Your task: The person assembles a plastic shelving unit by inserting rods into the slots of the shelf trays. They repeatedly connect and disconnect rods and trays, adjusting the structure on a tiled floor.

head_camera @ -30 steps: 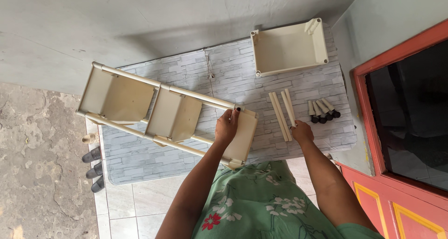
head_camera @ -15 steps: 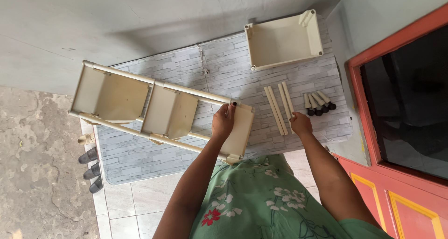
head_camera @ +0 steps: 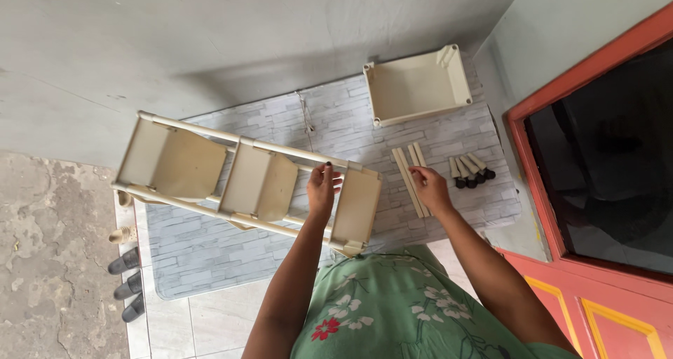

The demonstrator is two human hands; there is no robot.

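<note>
Cream rack (head_camera: 245, 184) under left hand (head_camera: 322, 187), right hand (head_camera: 429, 188) on poles (head_camera: 412, 173) (loose)

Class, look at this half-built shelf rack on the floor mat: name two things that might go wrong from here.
1. Only the left hand steadies the rack, which lies on its side; it may tip or twist.
2. The right hand reaches among loose rods; beside them the castors could roll off the mat.

We are at a home's entrance: tiled floor, brick-pattern mat (head_camera: 210, 247), sandals (head_camera: 126, 282) by the wall, red door (head_camera: 596, 310).
</note>
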